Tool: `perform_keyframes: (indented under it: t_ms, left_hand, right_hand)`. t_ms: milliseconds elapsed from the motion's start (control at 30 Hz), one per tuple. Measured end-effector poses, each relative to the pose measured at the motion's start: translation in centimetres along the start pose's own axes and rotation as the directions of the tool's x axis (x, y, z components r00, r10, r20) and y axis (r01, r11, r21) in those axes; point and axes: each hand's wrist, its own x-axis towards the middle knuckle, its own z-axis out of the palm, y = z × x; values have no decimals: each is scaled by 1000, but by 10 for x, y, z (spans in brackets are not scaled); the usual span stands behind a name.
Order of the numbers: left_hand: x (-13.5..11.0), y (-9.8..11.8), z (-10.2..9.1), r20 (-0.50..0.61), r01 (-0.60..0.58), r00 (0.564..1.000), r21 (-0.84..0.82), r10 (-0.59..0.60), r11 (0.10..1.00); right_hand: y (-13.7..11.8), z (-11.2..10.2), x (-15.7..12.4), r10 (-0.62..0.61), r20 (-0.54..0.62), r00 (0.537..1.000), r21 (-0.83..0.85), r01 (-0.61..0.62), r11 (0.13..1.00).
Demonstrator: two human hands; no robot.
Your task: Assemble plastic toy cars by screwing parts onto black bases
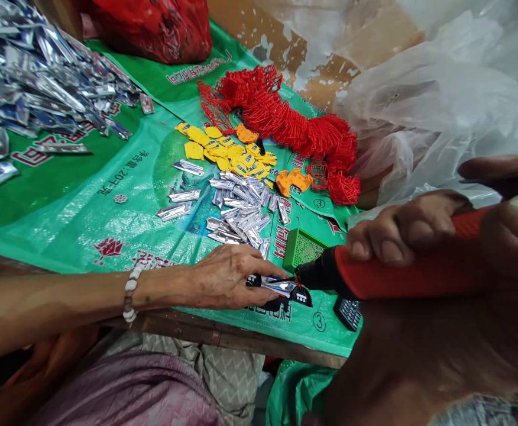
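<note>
My left hand (pixel 223 277) pinches a small black and silver assembly (pixel 277 286) against the green sheet near the table's front edge. White lettering shows on its black ends. In my right hand (pixel 401 231) is a red power screwdriver (pixel 401 266) with a black nose, its thin bit pointing left at the assembly. Whether the bit touches a screw cannot be made out. Just behind the assembly sits a green tray (pixel 301 248) with a perforated base. Silver metallic pieces (pixel 241 207) lie in a loose pile beyond my left hand.
Yellow pieces (pixel 227 151) and orange pieces (pixel 293 181) lie behind the silver pile. Red lattice parts (pixel 285 118) form a long row. A large silver heap (pixel 41 77) fills the left corner beside a red bag (pixel 152 29). Clear plastic (pixel 427 89) bulges at right; a black gridded piece (pixel 347 312) lies near the edge.
</note>
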Motion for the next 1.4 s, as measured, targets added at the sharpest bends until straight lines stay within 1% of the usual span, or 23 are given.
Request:
perform_keyframes:
  t_ms: [100,267,367,433,567,633,700,800,900,1000,1067,1100,1167,1200,1267,1300,1367,1400]
  left_hand:
    - [0,0,0,-1,-7,1000,-9,7,1000]
    - [0,1,-1,29,11,1000,-11,-11,1000]
    - [0,1,-2,38,22,999,-11,-22,1000]
    - [0,1,-2,44,19,999,-16,-18,1000]
    - [2,2,-3,69,34,997,-44,-31,998]
    - [2,3,-4,72,44,997,-49,-41,998]
    - [3,4,-4,77,47,996,-56,-43,997]
    - [3,4,-5,91,55,995,-61,-49,997]
    - [3,4,-5,96,67,994,-65,-61,996]
    - [2,3,-5,97,65,994,-75,-58,995]
    - [1,2,-4,86,57,995,-73,-51,996]
    - [1,1,-5,79,49,996,-77,-43,996]
    - [0,0,-6,66,20,998,-95,-14,995]
    - [-1,0,-7,68,11,998,-118,-3,993]
    - [-2,0,-11,67,17,998,-195,-4,981]
    - [-2,0,-14,58,28,998,-239,-14,971]
    - [-1,1,-19,14,51,999,-312,-49,949]
    - [-1,2,-21,-22,57,997,-330,-68,942]
  right_hand:
    - [1,-1,-1,-2,23,1000,22,2,1000]
    - [4,-9,-3,-31,119,992,59,24,998]
    - [5,-15,-4,-25,180,983,53,15,998]
    - [5,-17,-5,-18,198,980,48,8,999]
    - [3,-12,-7,4,137,991,91,-17,996]
    - [2,-8,-7,0,134,991,111,-15,994]
    - [1,-4,-7,-13,129,992,94,1,996]
    - [0,1,-8,-4,77,997,54,0,999]
    - [0,4,-10,-8,30,1000,84,5,996]
    - [0,4,-12,3,35,999,106,-7,994]
    - [0,0,-10,-30,52,998,75,27,997]
    - [0,-3,-8,-61,42,997,55,59,997]
    - [1,-12,0,-161,-46,986,2,162,987]
    - [2,-17,5,-213,-113,970,-41,210,977]
    - [4,-28,13,-286,-209,935,-182,250,951]
    - [6,-33,15,-327,-223,918,-271,264,926]
    - [8,-44,11,-366,-235,900,-453,231,861]
    - [10,-48,5,-399,-261,879,-532,214,819]
